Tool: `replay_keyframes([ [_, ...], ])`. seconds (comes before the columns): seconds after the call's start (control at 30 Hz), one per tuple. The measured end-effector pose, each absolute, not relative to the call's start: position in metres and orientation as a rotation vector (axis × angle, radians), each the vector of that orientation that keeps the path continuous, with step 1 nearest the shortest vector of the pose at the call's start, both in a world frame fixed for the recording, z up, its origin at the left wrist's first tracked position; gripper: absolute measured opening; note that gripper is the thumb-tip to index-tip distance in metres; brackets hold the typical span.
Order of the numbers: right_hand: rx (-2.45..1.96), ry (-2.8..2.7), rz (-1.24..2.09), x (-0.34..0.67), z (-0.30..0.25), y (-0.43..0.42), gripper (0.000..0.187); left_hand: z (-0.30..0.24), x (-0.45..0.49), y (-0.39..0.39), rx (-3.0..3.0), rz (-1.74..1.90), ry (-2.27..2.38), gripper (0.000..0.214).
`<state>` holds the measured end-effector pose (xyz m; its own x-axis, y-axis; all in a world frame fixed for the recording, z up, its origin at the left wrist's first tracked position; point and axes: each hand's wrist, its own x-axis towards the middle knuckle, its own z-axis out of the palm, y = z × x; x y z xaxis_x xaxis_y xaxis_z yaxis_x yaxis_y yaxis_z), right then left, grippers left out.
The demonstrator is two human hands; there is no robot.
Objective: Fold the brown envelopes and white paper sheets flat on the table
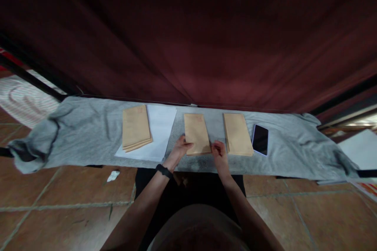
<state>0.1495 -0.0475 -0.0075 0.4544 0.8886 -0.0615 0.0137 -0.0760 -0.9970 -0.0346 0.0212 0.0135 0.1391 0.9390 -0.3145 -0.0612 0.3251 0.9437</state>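
A tan envelope (196, 132) lies in the middle of a grey cloth (88, 133). My left hand (181, 146) pinches its near left corner, fingers closed on the edge. My right hand (218, 150) grips its near right corner, fingers curled. A stack of tan envelopes (135, 127) rests to the left on white paper sheets (159, 131). Another stack of tan envelopes (238, 133) lies just right of my right hand. A black band (164, 171) circles my left wrist.
A dark phone (260, 139) lies face up on the cloth, right of the envelopes. A dark red curtain (188, 35) hangs behind the cloth. The floor is brown tile (59, 208), with a crumpled white scrap (113, 175). White sheets (361, 148) sit at far right.
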Motion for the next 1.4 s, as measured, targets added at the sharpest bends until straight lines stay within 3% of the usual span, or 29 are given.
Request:
replay_keyframes([
  [0.1, -1.505, -1.284, 0.617, 0.159, -0.007, -0.048, 0.033, 0.005, -0.036, 0.023, 1.009, 0.896, 1.263, 0.043],
  [0.23, -1.422, -1.768, 0.551, 0.162, -0.007, -0.049, 0.037, 0.003, -0.041, 0.017, 1.124, 0.863, 1.433, 0.047],
  [0.33, -1.42, -1.939, 0.47, 0.16, -0.009, -0.049, 0.038, 0.01, -0.043, 0.01, 1.53, 0.808, 1.724, 0.049],
  [0.43, -1.454, -1.963, 0.395, 0.157, -0.013, -0.049, 0.039, 0.018, -0.033, 0.014, 2.038, 0.782, 1.816, 0.041],
  [0.57, -1.462, -1.971, 0.377, 0.157, -0.016, -0.048, 0.039, 0.022, -0.005, 0.047, 2.425, 0.71, 1.487, 0.049],
  [0.87, -1.421, -2.019, 0.331, 0.16, -0.012, -0.05, 0.044, 0.005, 0.017, 0.131, 2.52, 0.443, 1.326, 0.063],
  [1.4, -1.45, -2.048, 0.226, 0.157, -0.013, -0.049, 0.035, -0.006, -0.005, 0.074, 2.767, 0.362, 1.062, 0.053],
])
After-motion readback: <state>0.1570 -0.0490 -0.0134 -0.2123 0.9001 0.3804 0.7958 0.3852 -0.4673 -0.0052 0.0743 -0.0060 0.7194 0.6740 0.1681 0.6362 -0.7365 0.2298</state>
